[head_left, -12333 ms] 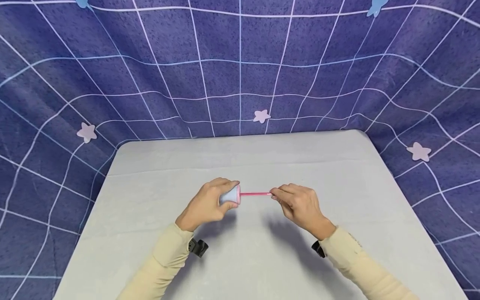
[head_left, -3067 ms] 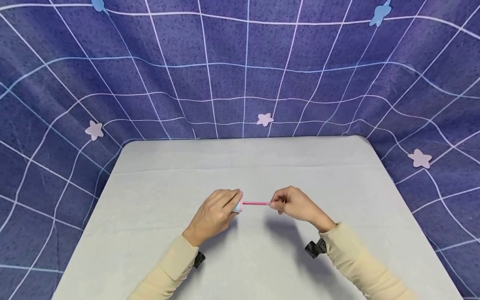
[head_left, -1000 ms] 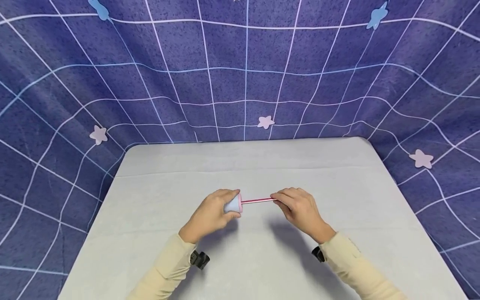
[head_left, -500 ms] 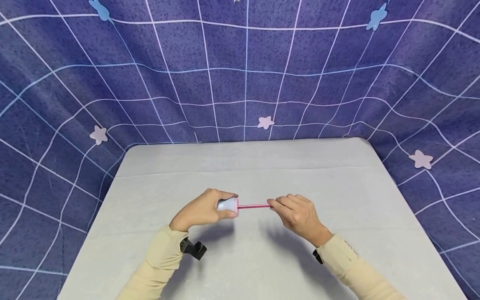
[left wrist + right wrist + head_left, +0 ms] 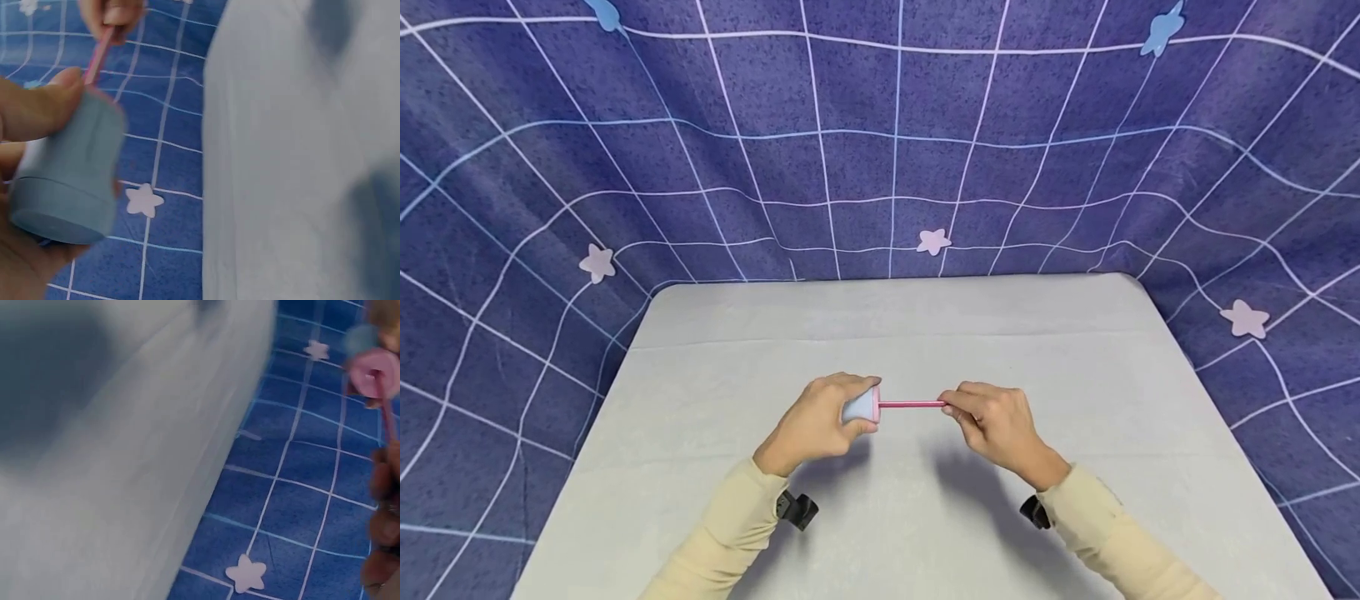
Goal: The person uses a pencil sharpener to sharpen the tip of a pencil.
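My left hand [image 5: 812, 421] grips a light-blue pencil sharpener [image 5: 859, 407] with a pink end, its thumb and fingers spread around the body. From the hole in the pink end [image 5: 361, 370] a thin red pencil [image 5: 910, 404] runs straight across to the right. The fingers of my right hand [image 5: 996, 425] pinch the pencil's other end and hide its tip. Both things are held level above the table. In the left wrist view the sharpener's smooth blue base [image 5: 62, 212] faces the camera. The pencil's point inside the sharpener is hidden.
A table with a pale grey cloth [image 5: 880, 317] lies under both hands, which cast shadows on it. A blue curtain [image 5: 850, 167] with a line grid and star shapes hangs behind and at both sides. Each wrist wears a small black camera [image 5: 797, 510].
The left hand has rolled from lying over the sharpener to gripping it from the side, and shifted slightly between frames. The right hand has turned over. The pencil stays in the sharpener.
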Demonstrator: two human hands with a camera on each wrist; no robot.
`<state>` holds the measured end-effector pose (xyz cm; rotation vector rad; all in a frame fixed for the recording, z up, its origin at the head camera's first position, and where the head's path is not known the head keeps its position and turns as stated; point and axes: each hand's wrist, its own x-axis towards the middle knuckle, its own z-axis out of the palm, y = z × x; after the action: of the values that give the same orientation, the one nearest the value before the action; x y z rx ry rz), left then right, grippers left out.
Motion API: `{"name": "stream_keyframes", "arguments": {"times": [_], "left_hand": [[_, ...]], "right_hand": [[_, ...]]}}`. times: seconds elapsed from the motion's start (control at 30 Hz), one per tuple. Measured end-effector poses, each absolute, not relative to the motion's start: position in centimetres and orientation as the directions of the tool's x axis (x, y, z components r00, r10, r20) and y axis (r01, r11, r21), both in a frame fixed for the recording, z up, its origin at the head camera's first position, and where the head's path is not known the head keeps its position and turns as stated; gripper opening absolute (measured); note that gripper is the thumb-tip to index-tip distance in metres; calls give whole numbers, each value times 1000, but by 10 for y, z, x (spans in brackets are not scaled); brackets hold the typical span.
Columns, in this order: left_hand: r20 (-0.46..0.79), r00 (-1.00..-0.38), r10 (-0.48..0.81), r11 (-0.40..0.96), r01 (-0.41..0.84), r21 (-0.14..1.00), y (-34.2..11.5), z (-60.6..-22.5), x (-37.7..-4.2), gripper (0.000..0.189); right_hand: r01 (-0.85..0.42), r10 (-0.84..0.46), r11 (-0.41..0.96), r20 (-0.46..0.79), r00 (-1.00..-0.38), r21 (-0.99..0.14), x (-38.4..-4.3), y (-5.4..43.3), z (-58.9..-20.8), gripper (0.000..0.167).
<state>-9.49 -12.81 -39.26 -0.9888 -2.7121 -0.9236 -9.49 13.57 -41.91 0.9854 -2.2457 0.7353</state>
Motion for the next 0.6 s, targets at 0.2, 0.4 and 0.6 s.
{"name": "stream_keyframes", "arguments": {"times": [0.2, 0.4, 0.6], "left_hand": [[538, -622, 570, 582, 767, 270, -126, -406, -92, 56], [620, -486, 615, 569, 819, 78, -124, -415, -89, 52], [635, -443, 633, 564, 825, 13, -126, -421, -88, 56]], "right_hand": [[-525, -431, 616, 306, -849, -587, -92, 137, -402, 8], [-227, -483, 485, -42, -874, -845, -99, 143, -394, 12], [-224, -517, 528, -101, -850, -819, -103, 140, -390, 13]]}}
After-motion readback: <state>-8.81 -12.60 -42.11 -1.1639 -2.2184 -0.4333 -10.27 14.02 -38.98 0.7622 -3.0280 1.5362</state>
